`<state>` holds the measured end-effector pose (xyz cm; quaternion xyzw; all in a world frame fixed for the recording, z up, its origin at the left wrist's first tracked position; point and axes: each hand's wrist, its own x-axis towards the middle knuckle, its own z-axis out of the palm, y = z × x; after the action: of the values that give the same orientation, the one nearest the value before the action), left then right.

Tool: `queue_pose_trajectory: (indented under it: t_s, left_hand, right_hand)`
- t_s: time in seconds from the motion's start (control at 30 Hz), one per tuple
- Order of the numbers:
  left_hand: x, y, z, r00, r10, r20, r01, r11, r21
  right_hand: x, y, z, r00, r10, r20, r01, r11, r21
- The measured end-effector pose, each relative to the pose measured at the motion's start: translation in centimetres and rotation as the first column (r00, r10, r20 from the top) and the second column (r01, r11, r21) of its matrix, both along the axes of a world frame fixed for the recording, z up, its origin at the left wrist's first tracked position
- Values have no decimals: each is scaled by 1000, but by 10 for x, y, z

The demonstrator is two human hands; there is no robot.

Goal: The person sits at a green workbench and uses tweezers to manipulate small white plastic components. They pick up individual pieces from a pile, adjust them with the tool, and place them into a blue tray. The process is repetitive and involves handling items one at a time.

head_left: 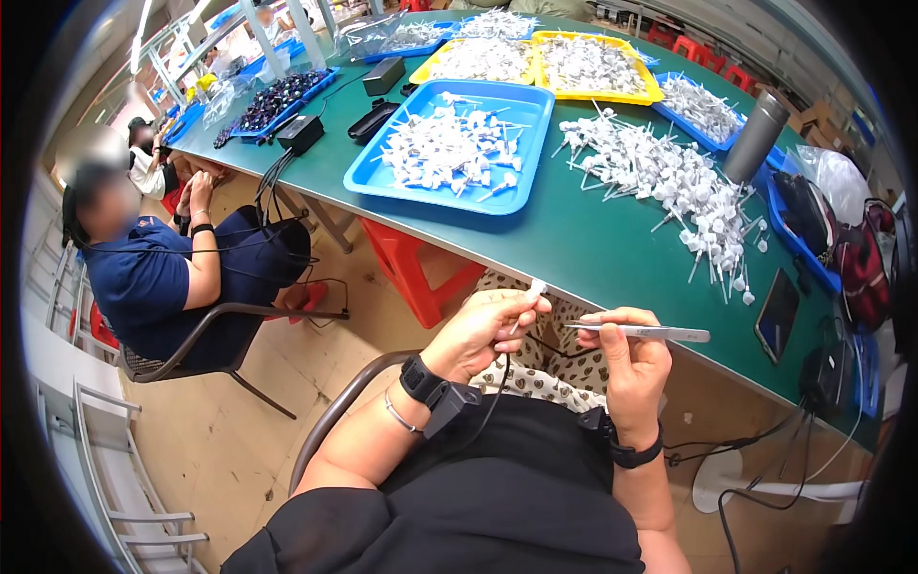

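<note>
My left hand (478,330) is closed, pinching a small white plastic piece (537,286) whose head shows above the fingertips, with part of a thin stem below. Metal tweezers (674,334) lie in my closed right hand (633,364), their tips pointing left toward the white piece but apart from it. Both hands are over my lap, just off the table's near edge. Beyond them a blue tray (357,172) holds many similar white stemmed pieces, and a loose pile of white pieces (669,182) lies on the table to its right.
The green table (574,249) bears yellow trays (653,94) at the back, a grey bottle (758,137), a phone (775,308) and black boxes (384,76). A seated person (153,249) is at left. A red stool (411,273) stands under the table; cables (755,440) hang at right.
</note>
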<state>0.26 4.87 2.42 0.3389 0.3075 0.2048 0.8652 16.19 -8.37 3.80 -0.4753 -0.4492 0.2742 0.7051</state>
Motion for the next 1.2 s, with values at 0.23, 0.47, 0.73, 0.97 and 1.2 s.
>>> queue_pose_trajectory:
  t_s: [0.23, 0.47, 0.73, 0.97, 1.2]
  left_hand:
    - [10, -5, -1, 995, 100, 12, -100, 994, -46]
    - [-2, -1, 46, 984, -24, -177, 108, 870, 480]
    - [-16, 192, 108, 429, 861, -274, 555, -12, 832]
    - [116, 96, 115, 877, 293, -382, 451, -220, 865]
    - [259, 34, 90, 916, 103, -389, 361, -639, 680]
  right_hand:
    - [2, 0, 2, 1000, 0, -24, 0, 1000, 10]
    - [23, -8, 11, 995, -83, -62, 89, 990, 106]
    - [52, -16, 27, 972, -227, -64, 236, 948, 214]
    - [97, -35, 37, 884, -455, -108, 466, 836, 290]
    - [130, -64, 51, 796, -576, -186, 604, 731, 318]
